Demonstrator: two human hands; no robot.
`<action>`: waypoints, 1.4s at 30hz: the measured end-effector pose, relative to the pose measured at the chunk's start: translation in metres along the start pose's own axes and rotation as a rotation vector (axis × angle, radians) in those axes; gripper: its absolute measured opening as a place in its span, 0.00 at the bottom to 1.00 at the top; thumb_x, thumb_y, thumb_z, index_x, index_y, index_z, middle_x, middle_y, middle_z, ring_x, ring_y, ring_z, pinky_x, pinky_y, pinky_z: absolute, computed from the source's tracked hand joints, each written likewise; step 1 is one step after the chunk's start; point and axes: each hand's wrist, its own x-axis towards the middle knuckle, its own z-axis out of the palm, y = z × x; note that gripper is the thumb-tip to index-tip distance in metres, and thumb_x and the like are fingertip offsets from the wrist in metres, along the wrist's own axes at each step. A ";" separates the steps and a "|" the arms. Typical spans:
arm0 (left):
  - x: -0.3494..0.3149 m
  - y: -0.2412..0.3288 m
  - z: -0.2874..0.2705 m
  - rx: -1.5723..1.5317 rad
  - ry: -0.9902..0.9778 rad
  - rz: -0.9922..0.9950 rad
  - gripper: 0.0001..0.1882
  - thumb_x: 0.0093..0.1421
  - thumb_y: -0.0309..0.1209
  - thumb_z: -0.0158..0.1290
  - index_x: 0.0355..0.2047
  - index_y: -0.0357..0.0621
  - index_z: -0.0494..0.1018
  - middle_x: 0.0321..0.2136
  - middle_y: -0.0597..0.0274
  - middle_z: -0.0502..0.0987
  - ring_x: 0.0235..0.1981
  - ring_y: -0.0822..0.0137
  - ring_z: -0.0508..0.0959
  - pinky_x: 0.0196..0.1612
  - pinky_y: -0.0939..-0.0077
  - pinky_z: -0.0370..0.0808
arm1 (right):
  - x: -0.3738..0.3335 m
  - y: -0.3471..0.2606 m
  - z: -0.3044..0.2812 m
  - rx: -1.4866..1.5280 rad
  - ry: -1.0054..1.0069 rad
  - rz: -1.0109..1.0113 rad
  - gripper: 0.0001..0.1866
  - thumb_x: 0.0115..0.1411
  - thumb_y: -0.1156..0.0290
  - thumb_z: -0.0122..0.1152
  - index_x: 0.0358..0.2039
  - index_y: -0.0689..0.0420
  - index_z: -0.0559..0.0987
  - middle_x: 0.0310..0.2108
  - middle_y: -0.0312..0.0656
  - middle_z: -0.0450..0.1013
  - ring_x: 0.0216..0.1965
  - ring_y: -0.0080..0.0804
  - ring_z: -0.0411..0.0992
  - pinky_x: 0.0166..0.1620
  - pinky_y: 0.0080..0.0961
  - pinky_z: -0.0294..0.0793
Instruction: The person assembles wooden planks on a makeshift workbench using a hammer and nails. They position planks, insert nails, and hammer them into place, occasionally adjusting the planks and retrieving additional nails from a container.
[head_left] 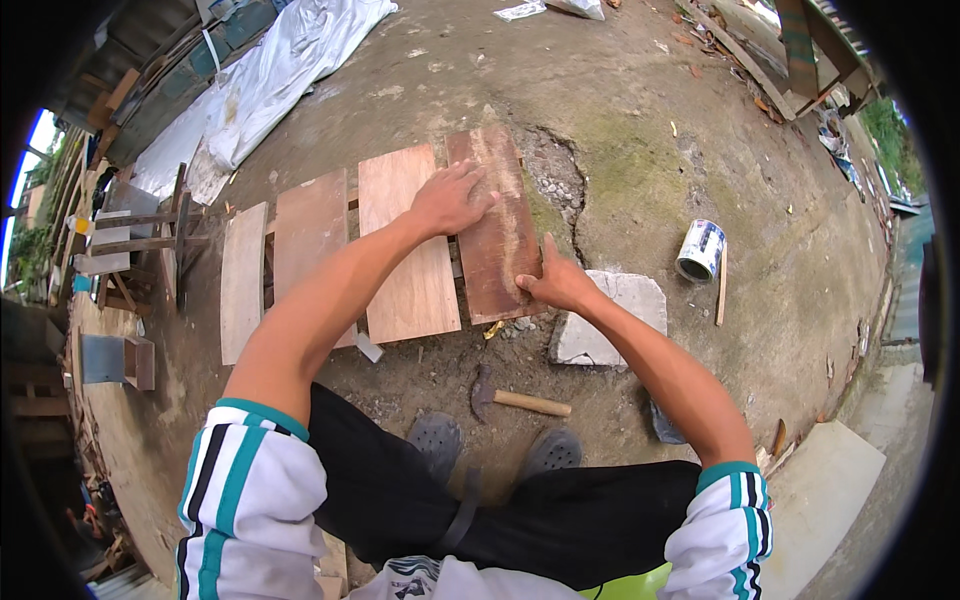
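Observation:
A dark reddish-brown wooden board (497, 215) lies at the right end of a row of flat boards across thin wooden strips. My left hand (452, 200) rests flat on its left part, fingers stretched out. At its lower right edge, my right hand (562, 282) grips the board, thumb on top and index finger along the side; the other fingers are hidden. Just left of it sits a paler board (405, 260), beneath my left forearm. Farther left are a brownish board (312, 225) and a narrow light board (243, 285). A hammer (530, 402) with a wooden handle lies on the ground before my feet.
A broken concrete slab (610, 320) lies beside my right forearm. Farther right are a tin can (700, 250) and a thin wooden stick (721, 287). Cracked ground (560, 180) borders the boards. Wooden frames (150, 240) stand at left, below a silvery sheet (270, 80).

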 end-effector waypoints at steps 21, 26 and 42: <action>-0.122 -0.048 0.046 0.162 0.180 -0.074 0.45 0.68 0.65 0.39 0.75 0.49 0.49 0.76 0.50 0.46 0.76 0.51 0.45 0.75 0.40 0.36 | -0.015 -0.016 0.041 -0.109 0.379 -0.049 0.52 0.62 0.45 0.65 0.73 0.62 0.49 0.68 0.68 0.54 0.65 0.63 0.63 0.61 0.50 0.71; -0.125 -0.040 0.040 0.186 0.140 -0.156 0.44 0.68 0.66 0.39 0.75 0.54 0.50 0.76 0.55 0.47 0.77 0.54 0.46 0.74 0.36 0.37 | -0.009 -0.022 0.033 0.288 0.236 0.173 0.57 0.57 0.37 0.67 0.64 0.77 0.56 0.48 0.63 0.75 0.38 0.49 0.82 0.24 0.31 0.83; -0.123 -0.043 0.044 0.222 0.218 -0.141 0.40 0.69 0.62 0.42 0.73 0.53 0.56 0.74 0.51 0.54 0.75 0.53 0.50 0.74 0.45 0.46 | -0.028 0.085 -0.039 0.528 0.458 0.221 0.34 0.66 0.40 0.60 0.27 0.66 0.81 0.16 0.42 0.73 0.14 0.30 0.69 0.19 0.30 0.68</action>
